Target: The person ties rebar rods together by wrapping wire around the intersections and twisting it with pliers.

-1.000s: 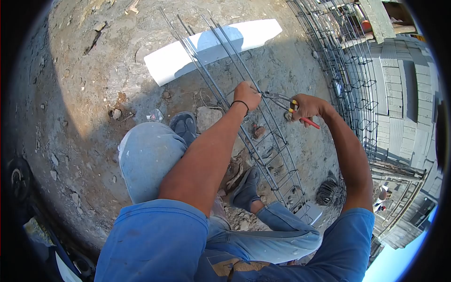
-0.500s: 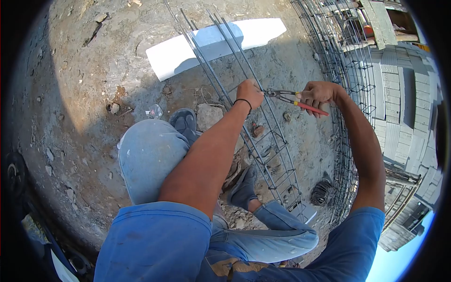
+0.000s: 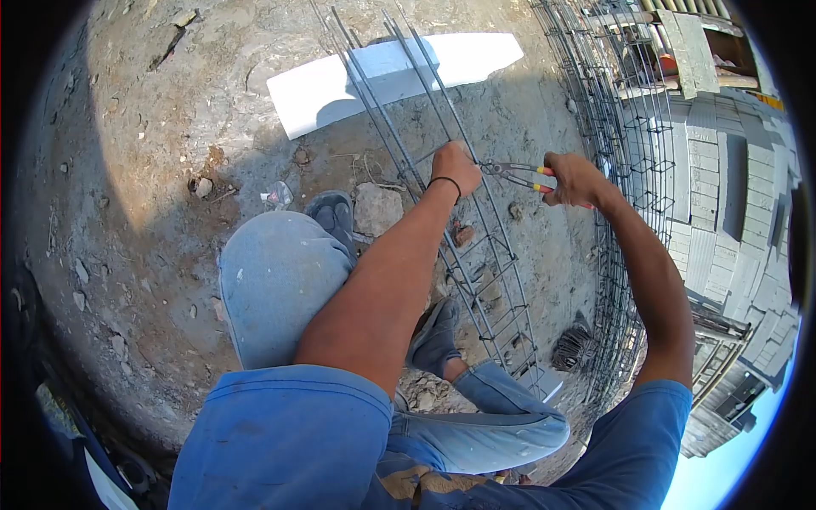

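Note:
A long rebar cage (image 3: 484, 293) of steel bars and cross ties runs slantwise before me. My left hand (image 3: 457, 167) is closed at the cage's right-hand bars; what exactly lies inside its fingers is hidden. Just right of it, the jaws of the pliers (image 3: 514, 172) meet the cage's outer bar. Their handles are red and yellow, and my right hand (image 3: 574, 180) is wrapped round them.
Under the cage's far end lies a white board (image 3: 314, 93). More rebar cages (image 3: 608, 127) are stacked along the right. A stone block (image 3: 376, 210) and a crumpled plastic wrapper (image 3: 277, 196) rest on the dirt near my feet. A dark wire bundle (image 3: 574, 347) lies lower right.
My right hand has turned and closed further round the plier handles, hiding most of the red grip. My left hand keeps its place on the cage, and the view has shifted slightly.

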{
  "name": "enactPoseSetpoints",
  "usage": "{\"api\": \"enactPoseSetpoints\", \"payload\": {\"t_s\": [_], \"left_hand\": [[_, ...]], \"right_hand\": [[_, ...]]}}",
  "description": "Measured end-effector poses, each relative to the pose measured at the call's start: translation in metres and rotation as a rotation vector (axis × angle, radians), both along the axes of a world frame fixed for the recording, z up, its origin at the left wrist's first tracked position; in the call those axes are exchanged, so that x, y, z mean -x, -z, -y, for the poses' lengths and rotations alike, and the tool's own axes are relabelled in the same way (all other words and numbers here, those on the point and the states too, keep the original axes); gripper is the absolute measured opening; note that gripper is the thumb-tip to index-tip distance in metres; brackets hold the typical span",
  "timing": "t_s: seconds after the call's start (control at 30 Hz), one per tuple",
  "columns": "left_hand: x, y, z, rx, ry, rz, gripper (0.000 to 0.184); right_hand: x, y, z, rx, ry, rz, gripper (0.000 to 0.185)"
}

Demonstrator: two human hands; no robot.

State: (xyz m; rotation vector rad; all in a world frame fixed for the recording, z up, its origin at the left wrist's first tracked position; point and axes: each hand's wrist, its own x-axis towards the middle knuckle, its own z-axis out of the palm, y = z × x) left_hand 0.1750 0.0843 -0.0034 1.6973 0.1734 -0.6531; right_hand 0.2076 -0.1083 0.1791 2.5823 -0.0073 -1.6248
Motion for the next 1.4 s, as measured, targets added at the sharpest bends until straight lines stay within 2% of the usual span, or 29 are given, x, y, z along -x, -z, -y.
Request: {"api": "enactPoseSetpoints", "payload": {"t_s": [0.07, 0.1, 0.17, 0.2, 0.23, 0.3, 0.33, 0.4, 0.43, 0.5, 0.53, 0.57, 0.63, 0.67, 0.7, 0.77, 0.8, 0.83, 0.9, 0.93, 1.0, 1.03, 1.1, 1.13, 1.27, 1.33, 1.37, 1.4], "left_hand": [[0.001, -0.001, -0.001, -0.028, 0.018, 0.025, 0.014], [0.0, 0.0, -0.001, -0.025, 0.014, 0.027, 0.014], [0.001, 0.004, 0.002, -0.037, 0.001, 0.041, 0.013], [0.001, 0.003, 0.001, -0.037, 0.003, 0.04, 0.013], [0.001, 0.002, 0.001, -0.03, 0.002, 0.024, 0.013], [0.002, 0.001, 0.002, -0.024, 0.006, 0.01, 0.013], [0.001, 0.001, 0.002, -0.048, 0.002, 0.036, 0.014], [0.004, 0.004, 0.003, -0.064, -0.009, 0.054, 0.014], [0.005, 0.008, 0.005, -0.014, -0.011, 0.018, 0.014], [0.0, 0.009, 0.005, 0.032, -0.024, -0.01, 0.015], [0.002, 0.007, 0.005, 0.039, -0.033, 0.005, 0.015], [0.006, 0.008, 0.004, 0.047, -0.037, 0.012, 0.014], [0.008, 0.013, 0.007, 0.046, -0.047, -0.02, 0.014], [0.006, 0.014, 0.01, 0.047, -0.053, -0.038, 0.013], [0.005, 0.012, 0.011, 0.05, -0.052, -0.037, 0.013], [0.005, 0.009, 0.007, 0.049, -0.047, -0.047, 0.014], [0.005, 0.008, 0.006, 0.047, -0.048, -0.047, 0.014], [0.004, 0.006, 0.005, 0.008, -0.024, -0.019, 0.014], [0.003, 0.003, 0.003, -0.032, 0.0, 0.01, 0.014], [0.003, 0.002, 0.003, -0.05, -0.002, 0.004, 0.015], [0.003, 0.002, 0.004, -0.064, -0.004, 0.0, 0.015], [0.003, 0.003, 0.004, -0.061, -0.006, 0.003, 0.015], [0.001, 0.002, 0.002, -0.06, -0.015, 0.009, 0.016], [0.0, -0.001, 0.001, -0.04, -0.005, -0.017, 0.015], [0.0, 0.002, 0.001, -0.064, 0.021, -0.009, 0.015], [0.003, 0.004, 0.001, -0.041, 0.01, -0.038, 0.015], [0.0, 0.004, 0.003, -0.02, 0.001, -0.047, 0.015], [-0.002, 0.004, 0.003, -0.017, 0.006, -0.043, 0.015]], "right_hand": [[0.016, 0.004, 0.011, 0.008, -0.623, 0.492, 0.049], [0.018, 0.0, 0.009, 0.01, -0.627, 0.494, 0.049], [0.021, -0.007, 0.007, -0.13, -1.208, 1.075, 0.05], [0.021, -0.008, 0.007, -0.082, -1.286, 1.061, 0.043], [0.023, -0.001, 0.017, -0.082, -1.281, 1.06, 0.043], [0.025, 0.017, 0.04, -0.067, -0.874, 0.67, 0.046], [0.018, 0.008, 0.023, -0.068, -0.875, 0.672, 0.046], [0.004, -0.012, -0.006, -0.004, 0.164, -0.027, 0.054], [-0.001, -0.014, -0.002, 0.004, 0.167, -0.02, 0.054], [-0.014, -0.012, -0.001, -0.098, 0.45, -0.101, 0.062], [-0.019, -0.01, -0.003, -0.043, 0.33, -0.105, 0.058], [-0.019, -0.008, -0.006, -0.044, 0.324, -0.116, 0.058], [-0.009, -0.019, -0.02, 0.133, -0.129, -0.054, 0.047], [0.0, -0.014, -0.011, 0.151, -0.523, 0.203, 0.041], [0.007, -0.015, -0.008, 0.154, -0.522, 0.203, 0.041], [0.02, -0.013, -0.005, 0.126, -0.707, 0.475, 0.038], [0.021, -0.014, -0.001, -0.025, -1.053, 0.707, 0.036], [0.022, -0.014, 0.002, -0.026, -1.053, 0.709, 0.036], [0.023, -0.019, 0.004, -0.116, -1.289, 0.936, 0.036], [0.025, -0.013, 0.011, -0.114, -1.286, 0.935, 0.036], [0.022, 0.003, 0.031, -0.102, -0.977, 0.696, 0.044], [0.015, -0.004, 0.017, -0.1, -0.981, 0.695, 0.044], [-0.004, -0.017, -0.007, -0.009, 0.159, -0.073, 0.058], [-0.009, -0.018, -0.005, -0.096, 0.559, -0.162, 0.065], [-0.015, -0.015, -0.005, -0.086, 0.6, -0.22, 0.06], [-0.001, -0.015, -0.012, -0.024, 0.089, -0.152, 0.055], [0.005, -0.016, -0.007, -0.019, 0.098, -0.15, 0.055], [0.011, -0.013, -0.002, 0.001, -0.323, 0.101, 0.052]]}}
